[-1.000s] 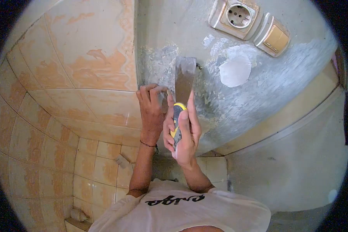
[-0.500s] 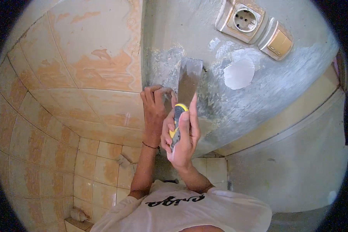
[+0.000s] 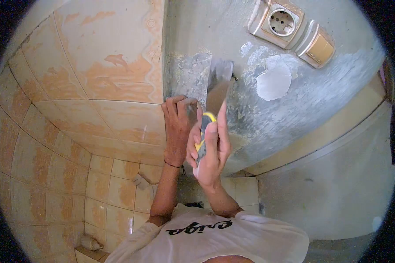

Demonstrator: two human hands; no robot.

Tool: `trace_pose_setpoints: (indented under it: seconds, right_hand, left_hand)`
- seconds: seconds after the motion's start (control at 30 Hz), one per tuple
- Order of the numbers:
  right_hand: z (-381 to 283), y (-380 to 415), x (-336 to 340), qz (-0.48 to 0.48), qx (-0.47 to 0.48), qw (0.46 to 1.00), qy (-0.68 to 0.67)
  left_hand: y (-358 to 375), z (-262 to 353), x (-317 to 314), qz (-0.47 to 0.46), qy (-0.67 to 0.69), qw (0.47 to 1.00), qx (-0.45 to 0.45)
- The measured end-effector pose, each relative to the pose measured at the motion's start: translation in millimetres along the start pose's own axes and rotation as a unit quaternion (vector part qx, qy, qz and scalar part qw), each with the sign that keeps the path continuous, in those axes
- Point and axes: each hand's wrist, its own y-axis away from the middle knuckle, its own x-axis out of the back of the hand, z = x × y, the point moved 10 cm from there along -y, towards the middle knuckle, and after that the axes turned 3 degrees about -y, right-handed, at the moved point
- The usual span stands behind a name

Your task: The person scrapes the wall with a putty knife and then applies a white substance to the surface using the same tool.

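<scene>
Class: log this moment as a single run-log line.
right hand: holding yellow-and-grey-handled metal scraper | scraper: over rough grey wall, near round white patch | left hand: curled beside orange-and-cream tiles

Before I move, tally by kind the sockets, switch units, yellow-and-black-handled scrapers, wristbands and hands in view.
Socket: 1
Switch unit: 1
Scraper: 1
Wristband: 1
Hands: 2 (left hand, right hand)
Total: 6
</scene>
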Motion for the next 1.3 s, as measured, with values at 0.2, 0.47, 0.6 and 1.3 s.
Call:
trace_pose_setpoints:
  seconds: [0.2, 0.47, 0.6, 1.3]
  right_hand:
    - [-4.3, 1.1, 1.0, 0.009, -0.004, 1.0, 0.024]
    - [-14.2, -2.6, 3.5, -0.027, -0.021, 0.999, 0.008]
    - [-14.0, -1.3, 12.3, -0.004, -0.036, 0.999, 0.004]
    - [-16.2, -13.6, 12.0, -0.024, -0.009, 1.0, 0.009]
  left_hand:
    - [5.0, -4.6, -5.7, 0.023, 0.004, 1.0, -0.012]
    - [4.3, -5.5, -5.4, 0.037, 0.002, 0.999, -0.026]
    - [3.8, -3.6, -4.6, 0.039, 0.014, 0.999, -0.024]
    - [2.6, 0.5, -2.1, 0.028, 0.024, 0.999, -0.011]
